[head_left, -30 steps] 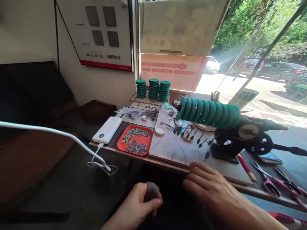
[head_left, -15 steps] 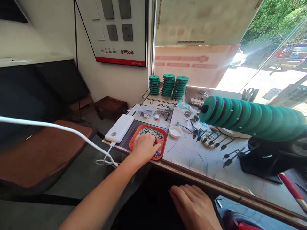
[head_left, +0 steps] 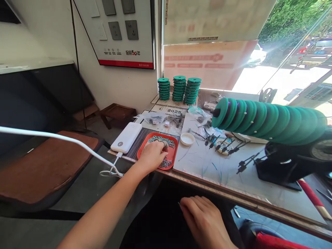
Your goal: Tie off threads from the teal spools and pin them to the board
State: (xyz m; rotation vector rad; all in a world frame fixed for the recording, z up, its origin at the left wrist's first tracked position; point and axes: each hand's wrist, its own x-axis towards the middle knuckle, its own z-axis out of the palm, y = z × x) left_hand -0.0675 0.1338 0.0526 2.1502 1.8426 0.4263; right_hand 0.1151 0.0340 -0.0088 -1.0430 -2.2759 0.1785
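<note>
My left hand (head_left: 153,155) reaches over a red tray (head_left: 139,152), its fingers bent down among small metal pieces. Swivel-like bits (head_left: 166,163) lie in the tray's front part, and a pile of thin greenish pieces (head_left: 167,141) lies at its back. The fingertips are hidden, so what they hold cannot be made out. Low over my lap, in front of the table edge, my right hand (head_left: 203,216) rests with its fingers curled in; whatever is inside them is hidden. A small white dish (head_left: 187,139) stands right of the tray.
A white power bank (head_left: 127,137) with a cable lies left of the tray. Green spools stand in stacks (head_left: 178,89) at the back. A long row of green spools (head_left: 269,121) on a black stand juts over the board (head_left: 197,166) at right. A brown stool (head_left: 116,112) is beyond.
The whole view has shifted slightly, moving the table items left and up. My left hand stays over the tray, showing more of the front metal bits. My right hand remains low.
</note>
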